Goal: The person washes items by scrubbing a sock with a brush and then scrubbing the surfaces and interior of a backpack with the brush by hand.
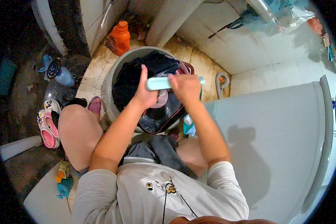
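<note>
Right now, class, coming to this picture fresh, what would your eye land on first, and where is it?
First, probably the pale mint-green object in the right hand, near the picture's middle, above a round tub holding dark cloth. Next, the bright orange bottle just beyond the tub, toward the upper left. Then the white clogs with pink insides at the left.

Through the head view, I have the right hand wrapped around a pale mint tool above a grey tub. The left hand is at the tool's end (contact unclear from here). Dark cloth lies inside the tub; an orange bottle stands just beyond it.
</note>
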### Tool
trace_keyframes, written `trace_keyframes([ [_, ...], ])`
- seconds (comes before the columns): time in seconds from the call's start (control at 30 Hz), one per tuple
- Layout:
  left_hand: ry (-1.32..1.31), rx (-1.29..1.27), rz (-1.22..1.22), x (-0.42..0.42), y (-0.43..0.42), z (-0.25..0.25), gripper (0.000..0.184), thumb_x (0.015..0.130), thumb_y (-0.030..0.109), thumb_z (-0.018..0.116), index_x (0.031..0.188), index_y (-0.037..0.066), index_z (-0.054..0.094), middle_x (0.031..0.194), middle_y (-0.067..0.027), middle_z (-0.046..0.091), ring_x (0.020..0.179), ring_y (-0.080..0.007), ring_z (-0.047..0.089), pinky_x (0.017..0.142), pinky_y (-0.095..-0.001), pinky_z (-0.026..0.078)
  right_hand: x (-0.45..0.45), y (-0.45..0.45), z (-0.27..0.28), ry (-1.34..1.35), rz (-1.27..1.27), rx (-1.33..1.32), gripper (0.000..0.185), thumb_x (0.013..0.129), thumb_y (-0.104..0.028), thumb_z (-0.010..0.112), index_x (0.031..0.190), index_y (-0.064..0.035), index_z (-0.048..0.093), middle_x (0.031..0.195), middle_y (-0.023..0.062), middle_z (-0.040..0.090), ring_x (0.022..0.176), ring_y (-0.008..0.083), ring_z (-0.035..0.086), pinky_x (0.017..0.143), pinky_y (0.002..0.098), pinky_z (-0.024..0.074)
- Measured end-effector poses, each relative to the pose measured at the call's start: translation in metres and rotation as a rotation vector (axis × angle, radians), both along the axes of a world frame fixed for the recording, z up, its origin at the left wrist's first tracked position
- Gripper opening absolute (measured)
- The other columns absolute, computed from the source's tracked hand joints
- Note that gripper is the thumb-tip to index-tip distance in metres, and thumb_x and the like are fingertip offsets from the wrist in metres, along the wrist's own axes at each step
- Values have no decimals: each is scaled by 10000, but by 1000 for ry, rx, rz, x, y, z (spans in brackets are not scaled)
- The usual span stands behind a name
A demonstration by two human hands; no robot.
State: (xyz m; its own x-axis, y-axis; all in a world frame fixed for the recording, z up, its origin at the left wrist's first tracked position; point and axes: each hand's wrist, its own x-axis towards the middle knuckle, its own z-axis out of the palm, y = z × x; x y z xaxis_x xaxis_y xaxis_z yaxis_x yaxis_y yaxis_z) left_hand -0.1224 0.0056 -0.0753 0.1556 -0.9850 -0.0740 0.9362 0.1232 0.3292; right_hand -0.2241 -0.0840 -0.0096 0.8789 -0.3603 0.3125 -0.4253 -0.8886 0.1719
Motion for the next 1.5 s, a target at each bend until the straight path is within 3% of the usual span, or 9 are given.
trace_keyframes([
  [0.23,137,-265,-219,10,0,-13,983,680,805,212,1104,-38,487,920,-134,597,802,-222,566,745,-296,445,-5,-11,6,-87,-12,-7,292,850,-268,446,676,-98,608,574,105,568,522,309,541,549,417,418],
  [0.33,383,268,-81,8,11,34,964,702,793,166,1009,-44,530,799,-84,574,739,-198,521,723,-262,393,3,-5,-21,-86,96,15,348,861,-288,413,675,-89,629,565,131,562,529,323,540,542,416,425],
  [0.47,151,-324,-258,8,1,-25,958,677,803,238,1119,-11,484,923,-113,599,810,-210,566,718,-292,444,-10,-24,-3,-153,-172,236,380,832,-285,462,542,-57,549,553,163,535,542,334,531,528,443,417],
  [0.6,395,279,-104,8,7,18,942,683,802,206,1109,14,495,837,-116,599,751,-199,575,661,-281,453,8,1,-20,-236,195,94,322,829,-266,454,622,-78,614,540,121,569,541,282,588,604,438,457],
  [0.7,51,-125,-194,6,9,-4,910,727,770,168,1020,-4,547,822,-87,578,759,-185,528,710,-255,392,-13,-38,-14,-14,-250,99,339,823,-296,453,590,-93,592,568,133,577,534,288,583,516,435,445],
  [1.13,312,170,-81,8,12,19,862,746,737,248,1085,-12,507,982,-137,588,821,-232,567,752,-308,451,5,5,-10,-251,235,29,280,825,-215,467,589,-76,525,500,111,521,475,297,538,469,417,428],
  [1.23,134,-265,-269,13,7,-14,894,733,753,239,1071,-31,504,893,-130,595,822,-214,573,731,-307,453,-21,-54,-38,67,-58,-74,120,820,-149,463,756,-55,498,503,99,525,457,265,548,407,402,418],
  [1.4,321,293,-95,6,15,38,882,756,733,227,1071,-41,510,913,-122,595,781,-191,559,719,-284,430,3,11,-16,-117,122,19,392,842,-313,430,546,-90,559,549,125,558,521,281,566,503,411,450],
  [1.5,21,-67,-176,5,11,-6,891,755,738,200,1093,-26,507,919,-122,599,780,-209,553,720,-297,425,-13,-38,-28,88,-72,-45,409,846,-340,410,566,-94,580,530,108,556,477,287,556,489,409,452],
])
